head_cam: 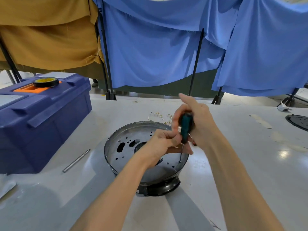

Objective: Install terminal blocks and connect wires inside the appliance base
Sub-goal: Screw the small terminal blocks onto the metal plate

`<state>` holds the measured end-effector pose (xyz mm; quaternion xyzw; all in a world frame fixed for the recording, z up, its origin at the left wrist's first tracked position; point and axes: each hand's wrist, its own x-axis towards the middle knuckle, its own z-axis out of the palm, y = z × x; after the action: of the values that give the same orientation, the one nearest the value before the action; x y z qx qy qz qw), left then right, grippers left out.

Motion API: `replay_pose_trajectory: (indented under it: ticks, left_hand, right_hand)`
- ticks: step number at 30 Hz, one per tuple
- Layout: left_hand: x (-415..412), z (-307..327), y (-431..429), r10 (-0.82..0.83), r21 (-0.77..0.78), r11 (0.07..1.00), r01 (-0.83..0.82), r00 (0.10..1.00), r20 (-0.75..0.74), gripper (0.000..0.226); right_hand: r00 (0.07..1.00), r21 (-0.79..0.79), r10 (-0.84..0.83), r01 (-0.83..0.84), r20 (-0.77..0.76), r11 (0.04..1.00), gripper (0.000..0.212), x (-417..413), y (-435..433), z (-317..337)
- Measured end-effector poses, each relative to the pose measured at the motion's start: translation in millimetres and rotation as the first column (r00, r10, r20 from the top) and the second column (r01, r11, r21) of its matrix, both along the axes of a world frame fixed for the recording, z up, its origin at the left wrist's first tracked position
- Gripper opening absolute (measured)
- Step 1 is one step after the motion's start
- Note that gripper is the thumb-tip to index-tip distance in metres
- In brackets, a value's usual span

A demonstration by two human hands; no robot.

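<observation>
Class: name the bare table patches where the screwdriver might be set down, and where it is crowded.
White table is bare right of the round metal appliance base, before the black round disc, and nearer than the slim silver rod. Crowded: inside the base, with left hand, right hand and green-handled screwdriver; white wires behind.

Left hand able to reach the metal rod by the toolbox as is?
Likely yes: the metal rod lies on bare table left of the appliance base, nothing between it and the left hand. That hand looks busy though, curled beside the shaft of the screwdriver.
</observation>
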<state>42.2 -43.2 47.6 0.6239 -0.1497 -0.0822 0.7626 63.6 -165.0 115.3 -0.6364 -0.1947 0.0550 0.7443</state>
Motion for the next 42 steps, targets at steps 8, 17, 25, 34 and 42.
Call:
replay_pose_trajectory:
  ticks: [8,17,25,34,42]
  left_hand:
    - [5.5,-6.4,-4.0,-0.015,-0.003,1.000,0.015,1.000,-0.001,0.022]
    - [-3.9,-2.8,3.2,0.219,0.123,0.966,-0.225,0.974,0.062,0.011]
    - [-16.3,-10.1,8.6,0.171,0.751,0.537,-0.384,0.922,0.349,0.030]
    - [-44.0,-2.8,-16.3,-0.108,0.968,0.112,-0.224,0.966,0.236,0.057]
    - [-62.3,1.4,-26.5,-0.182,0.861,-0.090,-0.501,0.858,0.480,0.033]
  right_hand:
    - [0.953,0.179,-0.298,0.287,0.042,0.941,0.063,-0.2,9.0,-11.4]
    - [0.755,0.219,-0.655,0.632,0.043,0.743,0.072,-15.7,25.9,-13.5]
    - [0.776,0.279,-0.603,0.630,-0.185,0.725,0.054,-6.7,-63.6,19.2]
    - [0.936,-0.656,-0.308,0.126,-0.170,0.744,0.016,-13.5,-38.1,-52.9]
    - [0.940,-0.591,-0.310,0.170,-0.143,0.789,0.017,-13.9,-34.4,-50.3]
